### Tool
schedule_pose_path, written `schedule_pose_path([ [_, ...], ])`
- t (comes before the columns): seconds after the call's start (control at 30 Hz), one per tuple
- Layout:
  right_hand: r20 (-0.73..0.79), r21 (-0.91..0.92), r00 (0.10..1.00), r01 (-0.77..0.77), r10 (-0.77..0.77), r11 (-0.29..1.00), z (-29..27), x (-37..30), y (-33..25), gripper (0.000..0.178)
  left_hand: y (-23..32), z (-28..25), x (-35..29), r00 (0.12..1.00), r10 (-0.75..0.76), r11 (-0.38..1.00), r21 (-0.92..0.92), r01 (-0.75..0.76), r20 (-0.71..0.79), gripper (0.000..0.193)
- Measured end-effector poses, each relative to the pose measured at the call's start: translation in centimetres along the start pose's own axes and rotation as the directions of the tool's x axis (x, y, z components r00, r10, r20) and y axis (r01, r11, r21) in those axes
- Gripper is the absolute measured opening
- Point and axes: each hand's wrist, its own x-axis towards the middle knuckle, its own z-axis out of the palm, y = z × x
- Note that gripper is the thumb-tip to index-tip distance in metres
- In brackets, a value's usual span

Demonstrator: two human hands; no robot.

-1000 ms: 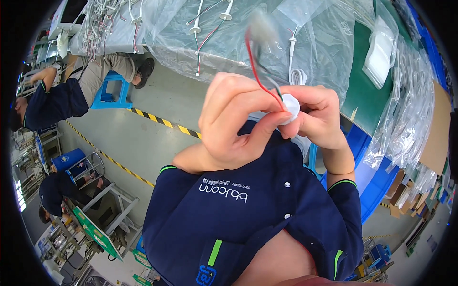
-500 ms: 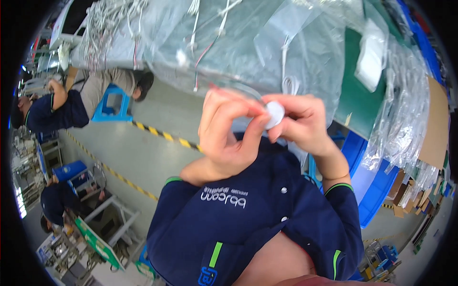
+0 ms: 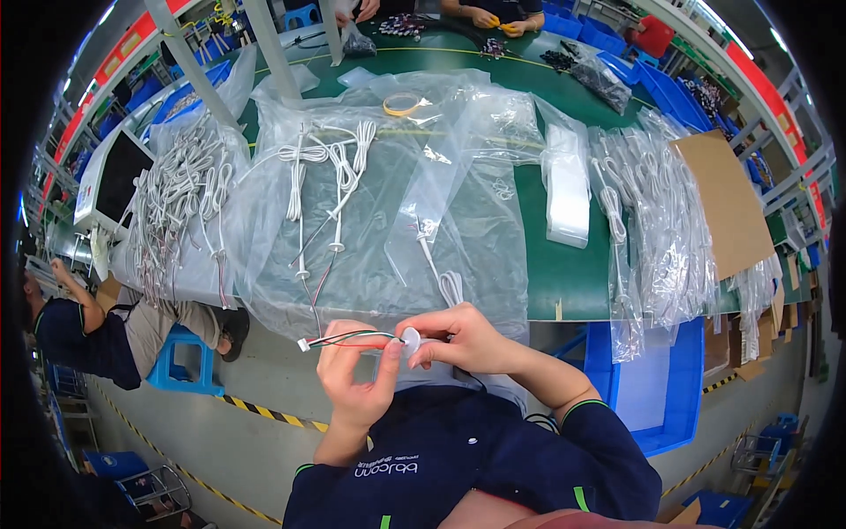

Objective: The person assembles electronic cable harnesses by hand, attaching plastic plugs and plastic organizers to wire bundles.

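Observation:
Between my hands is a white cable end with a round white disc (image 3: 411, 342). Thin coloured wires (image 3: 361, 334) run left from the disc to a small white connector (image 3: 304, 345). My left hand (image 3: 359, 381) is closed, thumb and fingers pinching at the wires beside the disc. On the disc's other side, my right hand (image 3: 471, 342) is closed on the cable; its palm hides part of the cable. Just beyond my hands, a coiled white cable (image 3: 450, 286) with a similar disc lies on clear plastic sheeting (image 3: 370, 256).
White cables (image 3: 339, 176) lie on the sheeting, with a tangled cable pile (image 3: 181, 212) to the left. Tape (image 3: 402, 104) sits farther back. Right are white plastic sleeves (image 3: 567, 189), bagged cables (image 3: 661, 238), cardboard (image 3: 723, 203) and a blue bin (image 3: 648, 388). A seated person (image 3: 88, 331) is at left.
The view has swung up to show more of the table. My hands appear lower and farther left in the picture, still at the disc. The wires and connector now show clearly.

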Motion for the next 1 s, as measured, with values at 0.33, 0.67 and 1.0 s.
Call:
schedule_pose_path([
  [0.33,0.008,-0.653,0.929,0.286,-0.371,0.702,0.6,1.8,0.5,0.033,-2.1,-2.2,-0.5,0.942,-0.307,0.897,-0.291,0.333,0.134,0.007],
  [0.67,-0.021,-0.708,0.945,0.217,-0.328,0.672,0.7,5.8,5.6,0.035,-5.2,-1.8,-2.8,0.777,-0.605,0.757,-0.426,0.495,-0.173,0.007],
  [1.0,0.022,-0.717,0.96,0.211,-0.28,0.664,0.7,6.8,6.4,0.029,-5.1,-3.7,-1.9,0.887,0.214,0.731,0.67,0.132,-0.408,0.046],
])
